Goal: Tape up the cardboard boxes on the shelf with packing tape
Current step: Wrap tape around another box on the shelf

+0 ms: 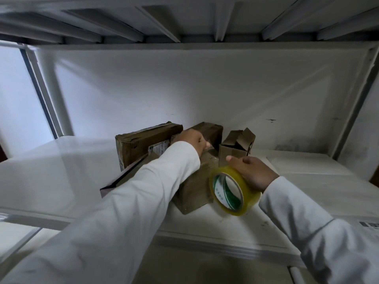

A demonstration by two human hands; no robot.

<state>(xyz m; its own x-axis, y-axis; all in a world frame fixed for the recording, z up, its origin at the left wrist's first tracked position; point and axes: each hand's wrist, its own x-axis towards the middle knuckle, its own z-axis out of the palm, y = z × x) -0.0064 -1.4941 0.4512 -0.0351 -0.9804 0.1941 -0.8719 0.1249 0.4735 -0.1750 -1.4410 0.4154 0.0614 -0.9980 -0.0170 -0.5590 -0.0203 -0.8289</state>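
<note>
Head view, looking into a white metal shelf (pixel 307 177). Four cardboard boxes sit mid-shelf: near box (pixel 194 193) at the front, flat labelled box (pixel 141 144) behind left, dark box (pixel 211 130) behind centre, small box (pixel 233 148) at right with its top flaps sticking up, unsealed. Left hand (pixel 191 140) is at the far end of the near box, fingers curled down onto the top; looks like it pins the tape end there, though exact contact is partly hidden by the knuckles. Right hand (pixel 252 173) grips the tape roll (pixel 233 191), yellowish clear tape with a green-and-white core, fingers wrapped over the outer rim, thumb on top. Roll sits at the near right corner of the near box, tilted, just above the shelf surface. A shiny strip of tape (pixel 211 158) seems to run between the two hands along the box top; glare makes it hard to confirm.

Step in hand, my read: laying a strip across the near box's top seam, mid-pull. Next move calls for keeping the strip taut, carrying the roll over the front edge, smoothing it down, then tearing or cutting; no cutter visible. Small box flaps need folding shut before taping. Both arms in white sleeves.
</note>
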